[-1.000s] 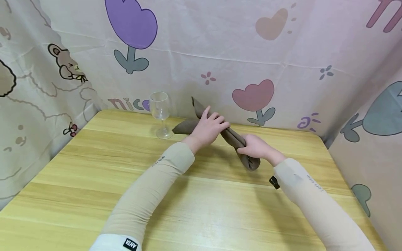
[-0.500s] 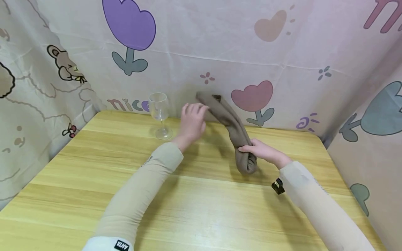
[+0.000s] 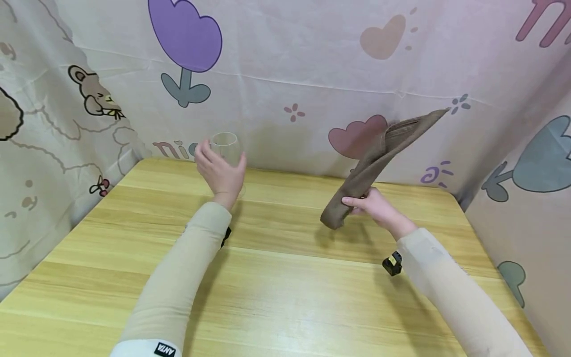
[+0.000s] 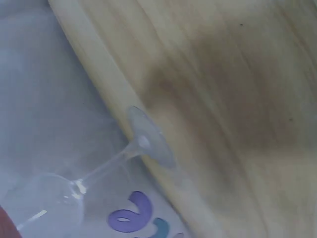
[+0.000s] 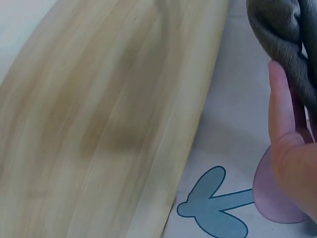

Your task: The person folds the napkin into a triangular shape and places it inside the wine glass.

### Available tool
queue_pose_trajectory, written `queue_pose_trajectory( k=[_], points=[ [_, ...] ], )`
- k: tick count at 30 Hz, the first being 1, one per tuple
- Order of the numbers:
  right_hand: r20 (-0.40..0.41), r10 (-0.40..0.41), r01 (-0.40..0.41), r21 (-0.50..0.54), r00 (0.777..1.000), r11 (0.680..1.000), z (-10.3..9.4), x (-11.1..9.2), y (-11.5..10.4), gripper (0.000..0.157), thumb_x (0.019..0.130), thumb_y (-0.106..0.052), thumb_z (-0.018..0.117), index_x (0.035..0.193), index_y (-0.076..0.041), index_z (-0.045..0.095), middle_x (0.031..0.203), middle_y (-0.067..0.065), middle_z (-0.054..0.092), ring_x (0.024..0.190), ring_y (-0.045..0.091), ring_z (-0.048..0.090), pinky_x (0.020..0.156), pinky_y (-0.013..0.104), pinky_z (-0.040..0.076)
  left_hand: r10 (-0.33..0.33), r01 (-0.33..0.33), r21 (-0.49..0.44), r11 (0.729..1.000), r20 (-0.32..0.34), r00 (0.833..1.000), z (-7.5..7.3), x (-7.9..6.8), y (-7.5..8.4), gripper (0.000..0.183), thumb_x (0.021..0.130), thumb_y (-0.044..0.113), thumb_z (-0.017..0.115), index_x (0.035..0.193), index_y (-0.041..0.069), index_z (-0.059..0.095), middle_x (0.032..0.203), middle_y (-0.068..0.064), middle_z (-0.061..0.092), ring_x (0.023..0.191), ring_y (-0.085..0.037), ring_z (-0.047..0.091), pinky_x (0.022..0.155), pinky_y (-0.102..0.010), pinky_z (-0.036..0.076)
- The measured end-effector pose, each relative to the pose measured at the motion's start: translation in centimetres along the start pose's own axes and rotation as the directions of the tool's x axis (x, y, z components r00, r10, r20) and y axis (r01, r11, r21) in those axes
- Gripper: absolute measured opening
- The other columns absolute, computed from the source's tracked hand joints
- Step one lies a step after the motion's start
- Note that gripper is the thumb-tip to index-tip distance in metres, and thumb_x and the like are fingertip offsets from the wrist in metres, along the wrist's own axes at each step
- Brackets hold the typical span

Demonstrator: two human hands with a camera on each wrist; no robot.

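A clear wine glass stands upright near the table's back edge; its round foot and stem show in the left wrist view. My left hand is at the bowl, fingers spread on its left side and thumb on its right. Whether they touch the glass is hard to tell. A brown folded cloth napkin is held above the table by my right hand, the thumb across its lower part. Its pointed upper end leans up to the right. The right wrist view shows the thumb against the gathered cloth.
The wooden table ends at a printed curtain just behind the glass. A small black device sits under the right wrist, and part of another shows beside the left wrist.
My left hand has let go of the napkin and moved left to the wine glass. The napkin, in my right hand, has swung from leaning left to leaning right.
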State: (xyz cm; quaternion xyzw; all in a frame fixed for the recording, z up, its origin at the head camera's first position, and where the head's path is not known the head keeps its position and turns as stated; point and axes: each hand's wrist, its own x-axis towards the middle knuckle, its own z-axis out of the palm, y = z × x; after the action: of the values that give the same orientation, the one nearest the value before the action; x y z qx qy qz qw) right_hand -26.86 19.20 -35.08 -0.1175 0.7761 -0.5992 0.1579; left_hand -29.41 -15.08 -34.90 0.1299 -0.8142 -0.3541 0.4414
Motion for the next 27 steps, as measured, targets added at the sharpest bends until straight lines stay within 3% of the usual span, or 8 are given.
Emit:
queue_pose_trajectory(
  k=[3,5,8,11,16,19,23,27],
  points=[
    [-0.034,0.0,0.001,0.044,0.999,0.999,0.1,0.2,-0.2,0.041,0.091,-0.008,0.058,0.126,0.005,0.041,0.095,-0.01,0.06,0.083,0.003,0.065,0.077,0.026,0.055,-0.11,0.112,-0.029,0.993,0.084,0.99,0.0,0.4,-0.6,0.097,0.075,0.049,0.07,0.144,0.004,0.019,0.144,-0.018,0.025,0.132,-0.031,0.03,0.112,-0.043,0.025],
    [-0.049,0.003,0.0,0.06,0.999,0.998,0.2,0.2,-0.2,0.039,0.092,-0.008,0.057,0.125,0.003,0.041,0.097,-0.009,0.059,0.083,0.004,0.065,0.077,0.027,0.055,-0.163,0.172,-0.042,0.984,0.164,0.973,-0.1,0.6,-0.9,0.103,0.074,0.048,0.072,0.147,0.006,0.012,0.148,-0.018,0.022,0.135,-0.032,0.027,0.113,-0.042,0.025],
    [-0.065,0.003,0.002,0.075,0.998,0.997,0.2,0.2,-0.3,0.038,0.092,-0.009,0.057,0.124,0.002,0.041,0.099,-0.006,0.058,0.083,0.005,0.065,0.077,0.029,0.055,-0.215,0.239,-0.07,0.968,0.253,0.943,-0.3,0.9,-1.1,0.103,0.077,0.04,0.073,0.149,0.007,0.006,0.15,-0.018,0.019,0.138,-0.033,0.024,0.115,-0.042,0.023],
    [-0.087,0.005,0.004,0.099,0.996,0.995,0.3,0.2,-0.4,0.036,0.092,-0.011,0.058,0.122,0.0,0.042,0.099,-0.006,0.058,0.083,0.005,0.065,0.077,0.029,0.055,-0.242,0.276,-0.087,0.957,0.284,0.928,-0.4,1.3,-1.3,0.096,0.08,0.033,0.071,0.148,0.006,0.009,0.149,-0.017,0.02,0.137,-0.033,0.024,0.115,-0.04,0.023],
    [-0.152,0.037,-0.008,0.187,0.988,0.982,0.2,0.0,-0.8,0.03,0.091,-0.017,0.06,0.116,-0.005,0.047,0.09,-0.01,0.064,0.079,0.005,0.067,0.075,0.027,0.056,-0.261,0.318,-0.14,0.938,0.321,0.91,-0.6,1.8,-1.5,0.084,0.081,0.027,0.072,0.144,0.005,0.022,0.143,-0.018,0.025,0.133,-0.033,0.031,0.113,-0.04,0.027],
    [-0.187,0.065,-0.014,0.262,0.98,0.965,0.2,-0.1,-1.1,0.031,0.091,-0.019,0.061,0.117,-0.009,0.047,0.089,-0.011,0.064,0.079,0.004,0.067,0.073,0.025,0.056,-0.253,0.33,-0.145,0.933,0.387,0.887,-0.6,1.6,-1.6,0.083,0.081,0.029,0.072,0.143,0.007,0.022,0.143,-0.02,0.028,0.132,-0.035,0.033,0.112,-0.043,0.028],
    [-0.207,0.078,-0.01,0.311,0.975,0.95,0.2,-0.1,-1.3,0.034,0.09,-0.02,0.061,0.119,-0.011,0.044,0.091,-0.01,0.062,0.08,0.003,0.066,0.072,0.023,0.055,-0.202,0.296,-0.135,0.945,0.469,0.859,-0.5,1.0,-1.4,0.085,0.08,0.034,0.072,0.144,0.009,0.021,0.143,-0.019,0.034,0.132,-0.035,0.036,0.11,-0.046,0.031],
    [-0.212,0.085,-0.017,0.304,0.974,0.953,0.2,0.0,-1.4,0.039,0.09,-0.02,0.061,0.123,-0.009,0.042,0.096,-0.007,0.059,0.08,0.003,0.066,0.072,0.023,0.055,-0.15,0.254,-0.152,0.955,0.492,0.858,0.0,0.2,-0.6,0.085,0.078,0.034,0.074,0.142,0.008,0.025,0.14,-0.017,0.04,0.128,-0.034,0.042,0.108,-0.046,0.034]
  ],
)
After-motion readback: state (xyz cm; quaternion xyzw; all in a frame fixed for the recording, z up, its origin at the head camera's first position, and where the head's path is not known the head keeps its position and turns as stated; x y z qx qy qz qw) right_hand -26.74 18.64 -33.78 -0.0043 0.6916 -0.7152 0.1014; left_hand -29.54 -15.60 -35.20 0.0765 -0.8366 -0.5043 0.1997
